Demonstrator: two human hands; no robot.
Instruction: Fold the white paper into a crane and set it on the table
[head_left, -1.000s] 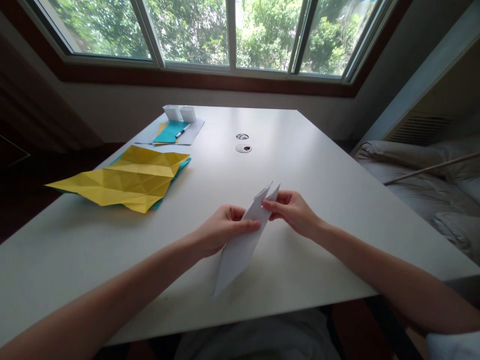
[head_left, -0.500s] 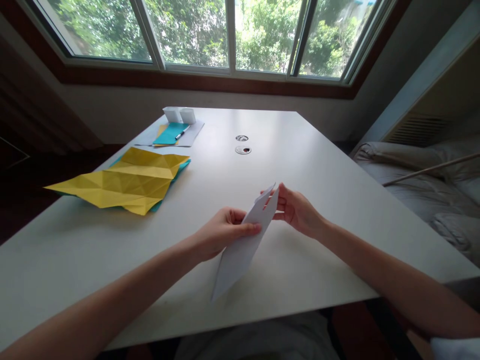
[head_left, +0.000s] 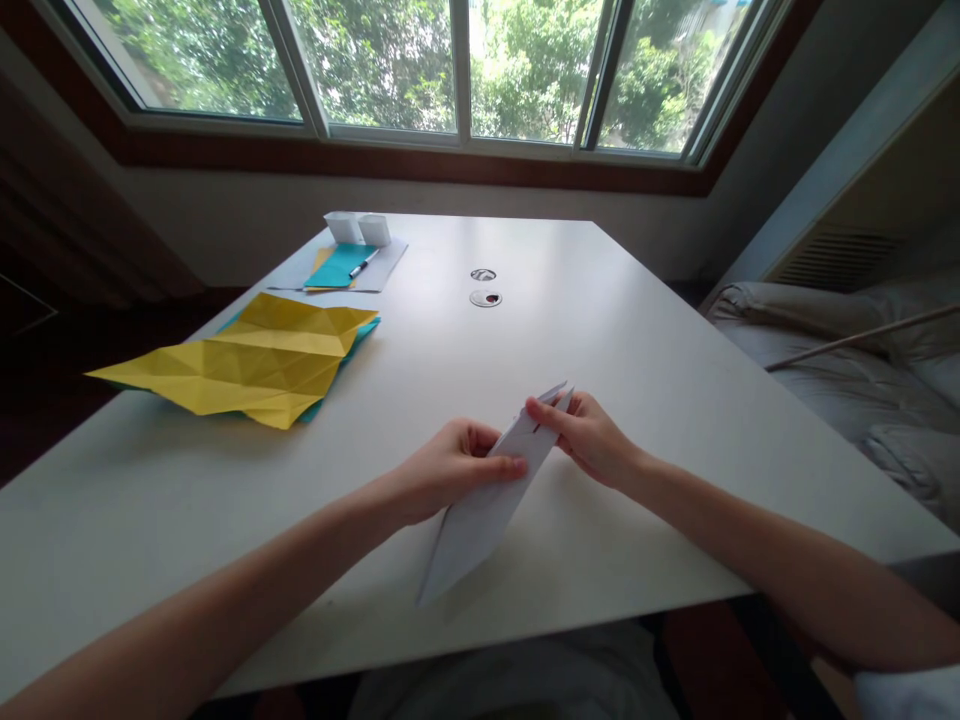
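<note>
A folded sheet of white paper [head_left: 474, 525] is held up at a slant over the near part of the white table [head_left: 637, 350]. My left hand [head_left: 450, 468] is closed around its middle, thumb on the near face and fingers behind. At the upper right end, my right hand [head_left: 589, 435] pinches the paper with the thumb on the near side. The upper end splits into two pointed tips, with a small dark gap under the right thumb. Most of the fingers of my right hand are hidden behind the sheet.
Creased yellow paper [head_left: 262, 355] lies over teal paper [head_left: 311, 412] on the left. Farther back are a small teal sheet [head_left: 337, 266], a pen [head_left: 364, 264] and white paper boxes [head_left: 375, 231]. Two round inserts, one a grommet [head_left: 486, 299], sit in the tabletop.
My right thumb has come over to the near face of the paper, and the hand now pinches its upper end. The paper's tips have shifted slightly right and down.
</note>
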